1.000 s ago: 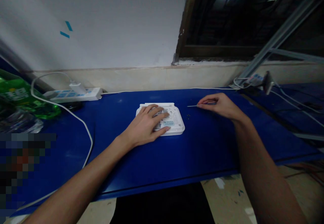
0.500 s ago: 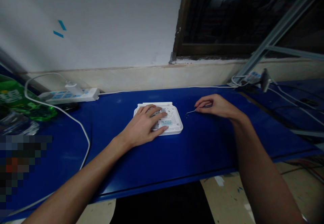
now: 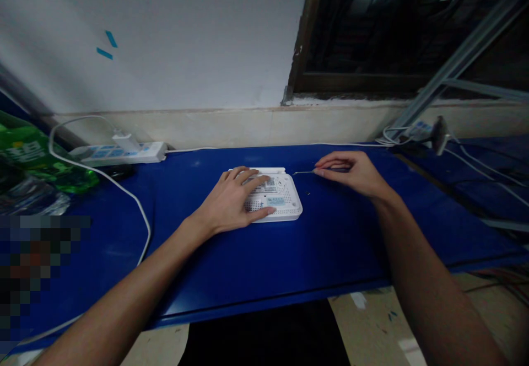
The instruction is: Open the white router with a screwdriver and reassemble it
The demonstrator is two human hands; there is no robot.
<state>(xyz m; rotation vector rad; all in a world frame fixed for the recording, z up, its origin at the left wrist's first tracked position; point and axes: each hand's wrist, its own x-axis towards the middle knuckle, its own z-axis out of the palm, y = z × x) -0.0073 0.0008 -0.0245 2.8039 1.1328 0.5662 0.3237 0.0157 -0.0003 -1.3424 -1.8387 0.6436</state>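
A white router [image 3: 285, 200] with a vented face and printed labels lies flat on the blue table [image 3: 264, 267], its antenna along the far edge. My left hand [image 3: 235, 198] rests over its left part, fingers spread, covering that side. My right hand [image 3: 351, 172] pinches a thin screwdriver [image 3: 306, 172], whose metal shaft points left. Its tip is close to the router's far right corner; whether they touch I cannot tell. A tiny dark piece [image 3: 308, 193], perhaps a screw, lies right of the router.
At the back left sits a power strip [image 3: 152, 152] with a white plug, its cable [image 3: 136, 203] looping over the table. Green plastic packaging [image 3: 37, 156] lies at far left. A metal frame [image 3: 446, 74] and more cables stand at the right, below a dark window.
My right hand has moved the screwdriver left and slightly away from me, from the small dark bits toward the router's far corner. My left hand stays on the router. The view has shifted slightly.
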